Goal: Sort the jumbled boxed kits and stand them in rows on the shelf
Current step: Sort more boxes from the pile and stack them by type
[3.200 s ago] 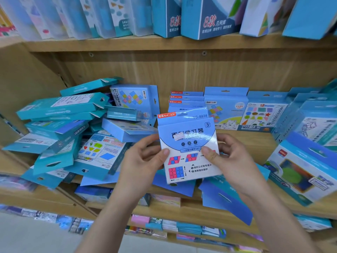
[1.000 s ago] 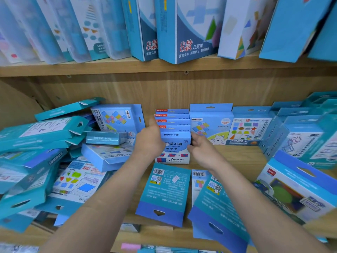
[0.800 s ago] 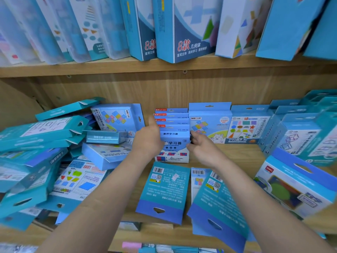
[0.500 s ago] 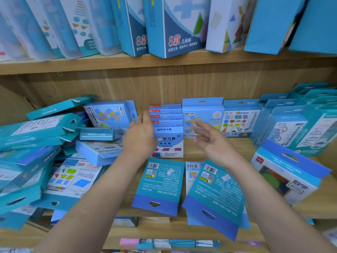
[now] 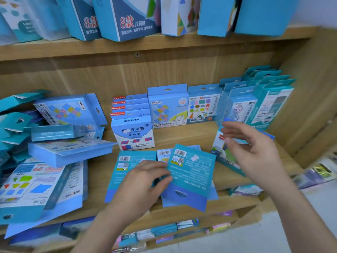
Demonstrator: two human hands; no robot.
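Observation:
A white and blue kit stands upright at the front of a row of like kits on the wooden shelf, with no hand on it. Further rows stand to its right. Blue kits lie face down at the shelf front. My left hand curls its fingers round the left edge of the top face-down kit. My right hand hovers with spread fingers over a tilted kit and holds nothing.
A jumbled pile of teal and blue kits fills the left of the shelf. Tall boxes stand on the upper shelf board. The shelf's side wall closes the right end. Small packs lie on the shelf below.
Both hands have let go of the white and blue kit, which now stands in its row. My left hand dropped to the face-down kit; my right hand swung right over the tilted kit.

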